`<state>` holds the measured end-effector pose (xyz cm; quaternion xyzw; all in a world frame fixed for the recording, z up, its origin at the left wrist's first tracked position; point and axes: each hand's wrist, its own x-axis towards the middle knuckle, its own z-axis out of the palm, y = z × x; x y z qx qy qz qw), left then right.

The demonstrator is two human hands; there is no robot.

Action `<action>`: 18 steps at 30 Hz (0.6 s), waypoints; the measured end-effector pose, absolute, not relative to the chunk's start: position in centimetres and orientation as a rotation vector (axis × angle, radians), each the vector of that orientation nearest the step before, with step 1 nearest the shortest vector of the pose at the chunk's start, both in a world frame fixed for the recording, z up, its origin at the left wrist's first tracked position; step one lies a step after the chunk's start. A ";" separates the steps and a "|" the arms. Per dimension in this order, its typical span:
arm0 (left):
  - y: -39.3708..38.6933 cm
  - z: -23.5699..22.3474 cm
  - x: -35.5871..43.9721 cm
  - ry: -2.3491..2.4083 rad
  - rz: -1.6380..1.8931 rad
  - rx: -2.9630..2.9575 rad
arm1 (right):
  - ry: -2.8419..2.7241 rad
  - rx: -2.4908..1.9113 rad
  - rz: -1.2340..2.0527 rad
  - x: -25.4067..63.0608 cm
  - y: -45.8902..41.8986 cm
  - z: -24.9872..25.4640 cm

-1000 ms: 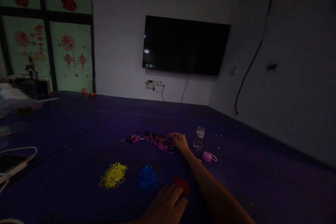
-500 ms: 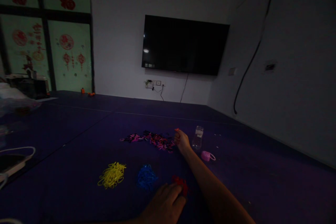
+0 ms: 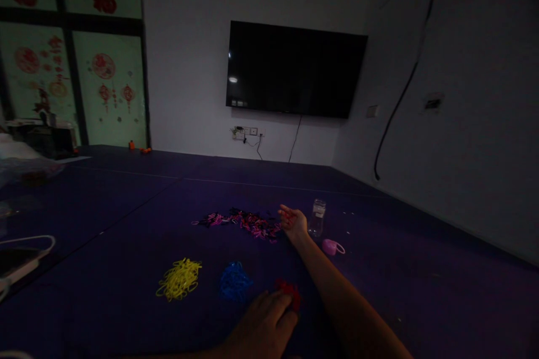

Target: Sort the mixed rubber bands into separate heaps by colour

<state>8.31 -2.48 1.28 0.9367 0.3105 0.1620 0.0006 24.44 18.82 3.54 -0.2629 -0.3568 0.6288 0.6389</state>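
My left hand point(image 3: 265, 322) lies low over a pile of red rubber bands point(image 3: 289, 291), thumb and curled fingers closed against its near side. Farther out, my right hand point(image 3: 293, 222) is turned palm up, its fingers loosely curled around some red bands. Beside those fingers spreads a mixed heap of pink, red and dark rubber bands point(image 3: 255, 224). A blue rubber band pile point(image 3: 234, 280) sits left of the red one, and a yellow rubber band pile point(image 3: 181, 279) farther left.
Just right of my right hand stands a clear bottle point(image 3: 317, 219), with a pink lid with a loop point(image 3: 330, 247) nearby. A white-edged device with a cable point(image 3: 21, 269) lies at the left edge. Beyond the purple tabletop point(image 3: 126, 207), a television point(image 3: 295, 70) hangs on the wall.
My right hand has rolled palm upward and its fingers have loosened, showing red bands in it. The left hand stays at the red pile. The view has shifted slightly.
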 end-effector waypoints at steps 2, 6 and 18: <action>-2.4 1.1 8.3 0.973 0.544 2.940 | -0.750 -0.659 1.407 24.3 18.7 3.7; -2.2 0.8 8.3 0.951 0.588 2.934 | -0.804 -0.808 1.162 24.0 18.8 3.7; -2.3 0.9 8.3 0.966 0.538 2.950 | -1.982 -1.484 0.120 23.1 17.8 3.0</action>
